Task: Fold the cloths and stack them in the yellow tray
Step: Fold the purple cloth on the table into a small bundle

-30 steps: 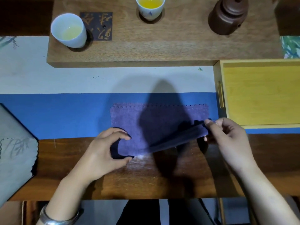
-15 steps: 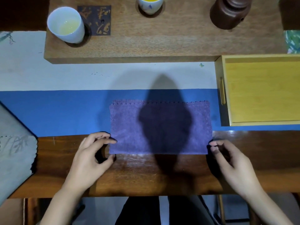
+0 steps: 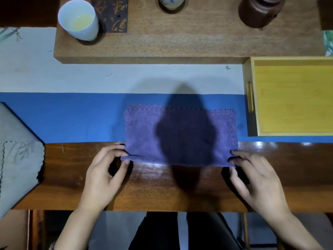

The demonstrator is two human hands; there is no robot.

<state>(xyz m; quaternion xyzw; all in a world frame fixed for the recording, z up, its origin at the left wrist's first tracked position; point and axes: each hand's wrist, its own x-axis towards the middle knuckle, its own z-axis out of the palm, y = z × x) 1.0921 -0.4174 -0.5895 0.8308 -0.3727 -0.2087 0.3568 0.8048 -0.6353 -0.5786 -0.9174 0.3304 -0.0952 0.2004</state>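
A purple cloth point(image 3: 180, 136) lies folded in half on the blue runner and the wooden table, its zigzag edges at the far side. My left hand point(image 3: 104, 175) pinches its near left corner between thumb and fingers. My right hand point(image 3: 255, 179) pinches its near right corner. The near folded edge is lifted a little off the wood. The yellow tray point(image 3: 292, 98) stands to the right of the cloth with nothing in it. A grey cloth point(image 3: 19, 159) lies at the left edge of the table.
A raised wooden board point(image 3: 180, 38) runs along the back. On it stand a white cup of tea point(image 3: 79, 20), a second cup point(image 3: 171, 2) and a brown teapot point(image 3: 259, 11). The table's front edge is just below my wrists.
The near half of the purple cloth was laid over the far half. Both hands then slid back to the near corners and now pinch them.
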